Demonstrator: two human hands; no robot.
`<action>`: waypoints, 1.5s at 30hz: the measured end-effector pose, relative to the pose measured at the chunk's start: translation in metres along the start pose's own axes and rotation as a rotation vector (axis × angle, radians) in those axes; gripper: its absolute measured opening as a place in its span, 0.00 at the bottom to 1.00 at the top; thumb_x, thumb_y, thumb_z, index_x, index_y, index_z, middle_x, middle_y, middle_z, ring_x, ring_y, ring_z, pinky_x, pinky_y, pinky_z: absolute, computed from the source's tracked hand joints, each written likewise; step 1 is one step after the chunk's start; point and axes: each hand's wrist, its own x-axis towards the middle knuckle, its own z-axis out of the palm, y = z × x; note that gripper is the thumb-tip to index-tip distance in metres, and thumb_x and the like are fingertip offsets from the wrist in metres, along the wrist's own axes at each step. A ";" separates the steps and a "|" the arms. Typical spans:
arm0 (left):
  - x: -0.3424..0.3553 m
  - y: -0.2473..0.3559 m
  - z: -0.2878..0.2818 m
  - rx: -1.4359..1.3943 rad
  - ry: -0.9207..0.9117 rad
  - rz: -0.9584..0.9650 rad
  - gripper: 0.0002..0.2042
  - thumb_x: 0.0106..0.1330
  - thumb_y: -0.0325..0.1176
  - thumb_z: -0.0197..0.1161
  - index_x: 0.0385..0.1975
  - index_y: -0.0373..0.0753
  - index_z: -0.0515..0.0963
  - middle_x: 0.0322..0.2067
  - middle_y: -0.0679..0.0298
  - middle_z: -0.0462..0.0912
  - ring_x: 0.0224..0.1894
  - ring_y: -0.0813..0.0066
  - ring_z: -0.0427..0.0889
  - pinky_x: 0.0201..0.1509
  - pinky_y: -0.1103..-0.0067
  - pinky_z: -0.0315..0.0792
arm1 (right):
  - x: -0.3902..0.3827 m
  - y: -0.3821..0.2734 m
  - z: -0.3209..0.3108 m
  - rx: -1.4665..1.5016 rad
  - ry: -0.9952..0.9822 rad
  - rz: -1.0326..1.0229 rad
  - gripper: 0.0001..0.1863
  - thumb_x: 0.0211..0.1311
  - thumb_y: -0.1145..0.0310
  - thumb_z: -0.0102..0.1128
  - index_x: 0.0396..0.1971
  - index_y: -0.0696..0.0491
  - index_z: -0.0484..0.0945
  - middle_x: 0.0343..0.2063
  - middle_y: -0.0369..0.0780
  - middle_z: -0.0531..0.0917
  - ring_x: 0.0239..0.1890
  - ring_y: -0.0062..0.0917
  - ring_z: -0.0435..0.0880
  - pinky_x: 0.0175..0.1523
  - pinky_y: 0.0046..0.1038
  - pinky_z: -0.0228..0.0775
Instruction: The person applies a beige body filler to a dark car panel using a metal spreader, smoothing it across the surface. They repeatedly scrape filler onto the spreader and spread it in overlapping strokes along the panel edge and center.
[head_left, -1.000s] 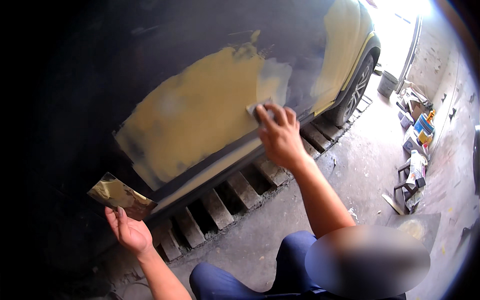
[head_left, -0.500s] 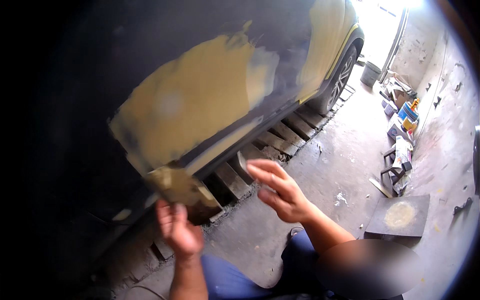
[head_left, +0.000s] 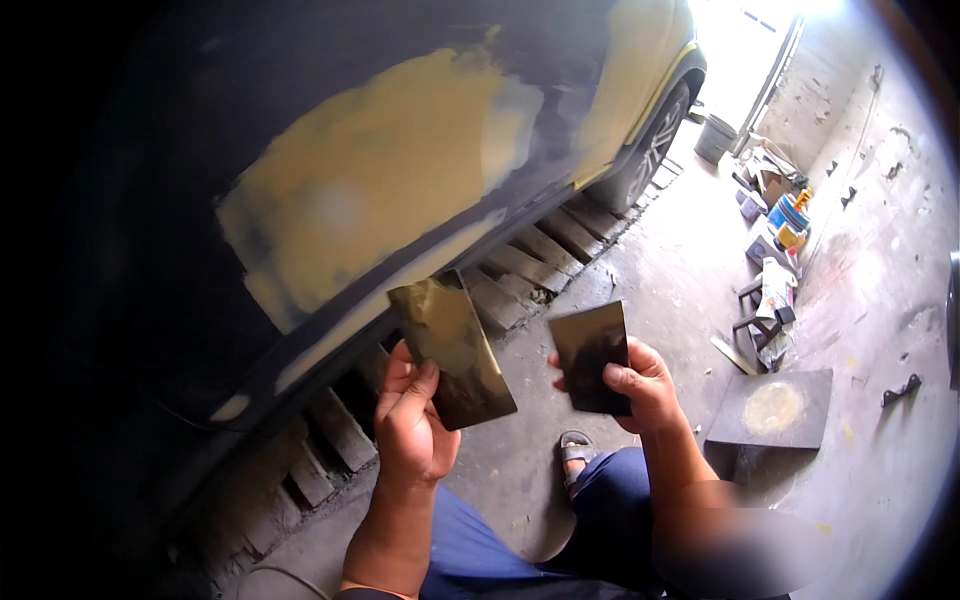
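My left hand (head_left: 412, 430) grips a dark rectangular putty spreader (head_left: 478, 385) by its left edge. Yellowish putty is smeared over that spreader's upper part. A second, smaller dark spreader (head_left: 585, 350) is in my right hand (head_left: 652, 392), with the thumb across its face and the fingers behind. The two plates are held apart, side by side and tilted. Beyond them is a car's dark side panel (head_left: 560, 110), bearing a large patch of yellow putty (head_left: 370, 170). Neither hand touches the car.
Slatted blocks (head_left: 535, 255) line the floor beneath the car's sill, up to the wheel (head_left: 655, 150). At right, a dark square board (head_left: 812, 400) with a pale round stain stands low. Along the wall are a small stool (head_left: 765, 310), cans (head_left: 787, 215) and a bucket (head_left: 714, 140).
My left hand has moved right with its putty-smeared spreader, away from the panel. My right hand has turned, and its spreader's broad face now shows. The view has shifted slightly.
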 end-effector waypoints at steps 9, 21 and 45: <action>-0.008 -0.042 0.035 -0.077 -0.047 -0.396 0.13 0.72 0.22 0.49 0.54 0.36 0.72 0.52 0.57 0.79 0.56 0.67 0.78 0.63 0.70 0.71 | -0.002 0.011 -0.030 0.102 -0.096 0.188 0.16 0.63 0.68 0.66 0.47 0.59 0.75 0.39 0.38 0.83 0.39 0.19 0.81 0.46 0.25 0.75; 0.008 -0.063 0.069 0.395 0.003 0.377 0.19 0.72 0.23 0.51 0.62 0.37 0.66 0.57 0.59 0.76 0.61 0.69 0.72 0.68 0.69 0.62 | 0.034 0.011 -0.072 -0.351 -0.127 0.064 0.13 0.62 0.70 0.67 0.42 0.59 0.76 0.30 0.31 0.80 0.33 0.11 0.76 0.38 0.17 0.69; 0.014 -0.056 0.030 0.861 0.122 0.095 0.18 0.71 0.24 0.57 0.59 0.30 0.70 0.52 0.63 0.80 0.53 0.79 0.76 0.60 0.81 0.67 | 0.146 -0.060 -0.083 -0.610 -0.927 -0.472 0.29 0.45 0.86 0.62 0.52 0.51 0.82 0.55 0.48 0.77 0.56 0.45 0.79 0.60 0.39 0.72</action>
